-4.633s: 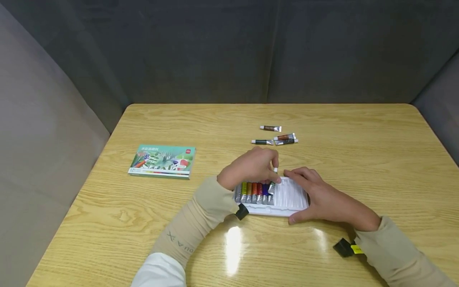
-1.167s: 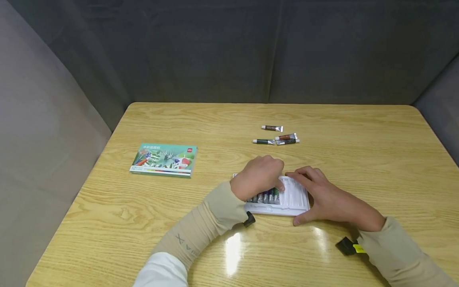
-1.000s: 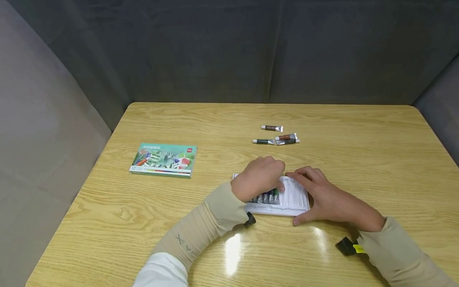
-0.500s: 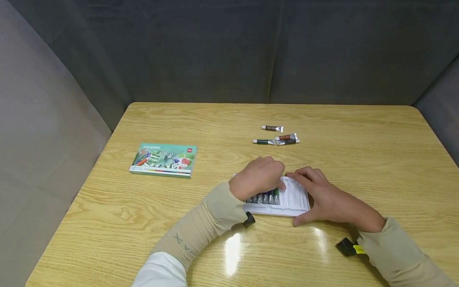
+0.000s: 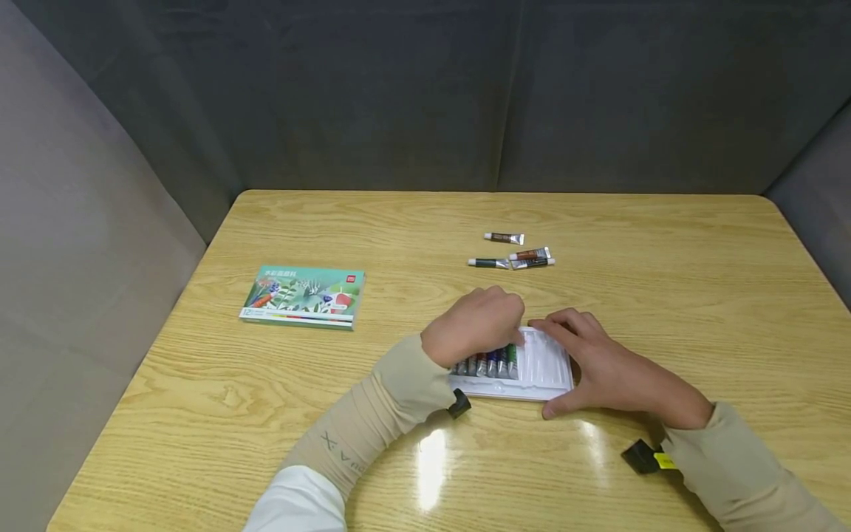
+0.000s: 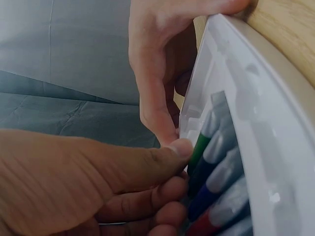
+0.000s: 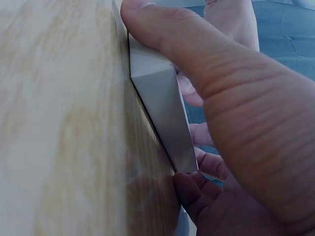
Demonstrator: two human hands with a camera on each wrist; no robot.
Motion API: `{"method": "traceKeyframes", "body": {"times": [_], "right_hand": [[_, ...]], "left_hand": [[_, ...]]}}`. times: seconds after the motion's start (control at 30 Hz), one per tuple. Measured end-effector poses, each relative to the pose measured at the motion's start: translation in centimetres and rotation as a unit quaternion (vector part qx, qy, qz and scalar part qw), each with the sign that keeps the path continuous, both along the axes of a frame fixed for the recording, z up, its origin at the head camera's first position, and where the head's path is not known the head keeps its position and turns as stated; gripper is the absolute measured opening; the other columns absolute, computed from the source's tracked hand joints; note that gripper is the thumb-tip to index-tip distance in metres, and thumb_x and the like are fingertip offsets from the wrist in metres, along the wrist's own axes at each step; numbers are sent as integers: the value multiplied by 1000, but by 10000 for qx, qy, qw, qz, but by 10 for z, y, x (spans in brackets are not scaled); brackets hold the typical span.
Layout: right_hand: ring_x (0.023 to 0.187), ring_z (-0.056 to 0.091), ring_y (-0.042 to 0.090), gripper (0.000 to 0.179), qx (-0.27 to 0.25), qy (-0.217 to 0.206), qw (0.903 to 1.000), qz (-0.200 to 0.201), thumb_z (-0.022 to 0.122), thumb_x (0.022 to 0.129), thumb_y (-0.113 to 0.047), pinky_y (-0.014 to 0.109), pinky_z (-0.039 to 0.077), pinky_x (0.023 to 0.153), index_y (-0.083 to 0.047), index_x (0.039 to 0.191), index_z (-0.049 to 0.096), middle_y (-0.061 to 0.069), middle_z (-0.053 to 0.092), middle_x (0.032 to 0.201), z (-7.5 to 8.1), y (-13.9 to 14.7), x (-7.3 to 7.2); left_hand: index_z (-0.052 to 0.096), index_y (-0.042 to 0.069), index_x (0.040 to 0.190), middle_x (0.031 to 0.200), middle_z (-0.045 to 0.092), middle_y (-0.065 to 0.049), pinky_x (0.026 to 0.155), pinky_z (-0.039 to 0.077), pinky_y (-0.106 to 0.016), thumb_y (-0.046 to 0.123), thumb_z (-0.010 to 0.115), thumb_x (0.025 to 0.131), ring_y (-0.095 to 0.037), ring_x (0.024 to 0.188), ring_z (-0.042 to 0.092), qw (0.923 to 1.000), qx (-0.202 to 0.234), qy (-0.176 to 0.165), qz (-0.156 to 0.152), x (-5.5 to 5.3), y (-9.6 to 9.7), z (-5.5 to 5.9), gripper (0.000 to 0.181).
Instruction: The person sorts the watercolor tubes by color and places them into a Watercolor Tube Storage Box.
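A white plastic paint tray (image 5: 545,362) lies on the table, its left part filled with a row of small paint tubes (image 5: 491,363). My left hand (image 5: 475,325) is over the tray's back edge, thumb and curled fingers pinching the cap end of a green paint tube (image 6: 198,150) in the row. Blue and red paint tubes (image 6: 206,223) lie beside it in the left wrist view. My right hand (image 5: 605,369) grips the tray's right end, thumb at the front edge and fingers at the back. To the right of the green tube, the tray's slots hold nothing.
Behind the tray lie loose tubes: a dark brown one (image 5: 504,238), a reddish-brown one (image 5: 530,253) resting against a black one (image 5: 533,263), and a dark green one (image 5: 488,263). A flat, teal illustrated paint box (image 5: 302,299) lies at left. Dark curtains (image 5: 372,96) stand behind the table.
The green paint tube, earlier held tilted above the tray, now lies in its row. My left hand has lowered with it and shifted slightly; the right hand keeps its hold.
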State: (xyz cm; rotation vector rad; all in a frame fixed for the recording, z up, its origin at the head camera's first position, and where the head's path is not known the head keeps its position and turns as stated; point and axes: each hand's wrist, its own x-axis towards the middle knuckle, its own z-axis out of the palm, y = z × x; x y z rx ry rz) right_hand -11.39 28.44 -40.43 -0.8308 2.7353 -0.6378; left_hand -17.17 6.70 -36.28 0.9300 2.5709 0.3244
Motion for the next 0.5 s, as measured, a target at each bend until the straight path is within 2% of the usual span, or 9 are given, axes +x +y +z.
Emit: {"method": "traceKeyframes", "body": {"times": [0.13, 0.3, 0.5], "right_hand": [[130, 41, 29, 118, -26, 14, 10000, 14, 84, 64, -75, 54, 48, 104, -9, 154, 44, 10, 44, 144, 0, 1, 0], [131, 40, 29, 118, -17, -10, 10000, 9, 84, 64, -75, 55, 48, 104, -10, 154, 44, 10, 44, 144, 0, 1, 0], [131, 39, 31, 119, -28, -55, 10000, -9, 85, 64, -74, 56, 48, 104, -8, 154, 44, 11, 44, 144, 1, -1, 0]], "left_hand": [[51, 20, 64, 57, 37, 8, 51, 30, -19, 33, 75, 96, -6, 54, 34, 9999, 30, -84, -48, -2, 0, -1, 42], [59, 20, 70, 63, 52, 9, 53, 37, -19, 40, 75, 94, -6, 57, 45, 9999, 57, -86, -68, -6, -1, -2, 36], [71, 20, 83, 76, 67, 8, 59, 44, -21, 50, 69, 97, -8, 64, 55, 9991, 259, -325, -17, -15, -6, 0, 33]]}}
